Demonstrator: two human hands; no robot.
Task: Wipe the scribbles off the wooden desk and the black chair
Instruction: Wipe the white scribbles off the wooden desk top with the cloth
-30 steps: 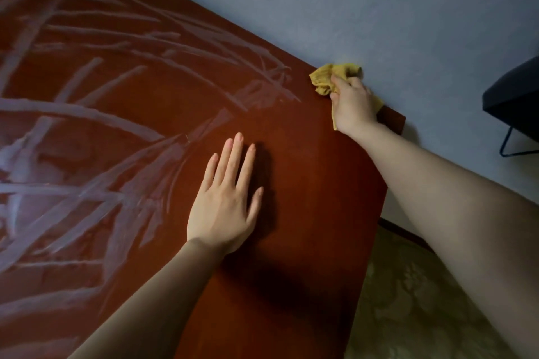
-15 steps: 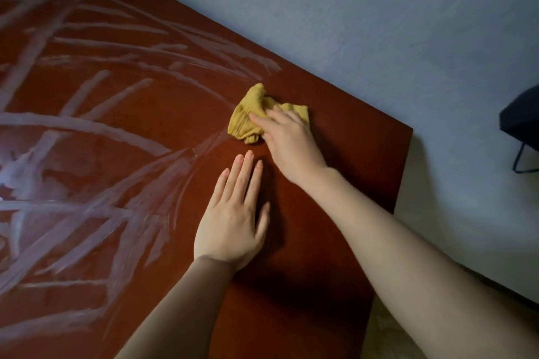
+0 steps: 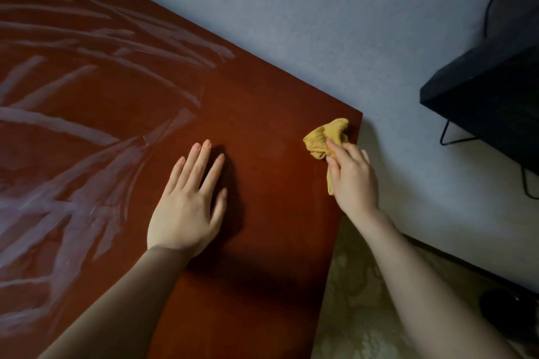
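On the right edge of the wooden desk (image 3: 262,125): a bunched yellow cloth (image 3: 323,132), pinched by curled fingers of the right hand (image 3: 354,181). Flat on the wood nearby, left hand (image 3: 186,207), fingers straight and a little spread. White scribbles (image 3: 73,131) all over the left part. Off to the right, black chair (image 3: 490,96).

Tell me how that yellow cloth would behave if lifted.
Probably floppy: the yellow cloth is crumpled in soft folds under the right hand. Likely light, being thin. It should drape, not hold shape; a limp tail lies on the desk.
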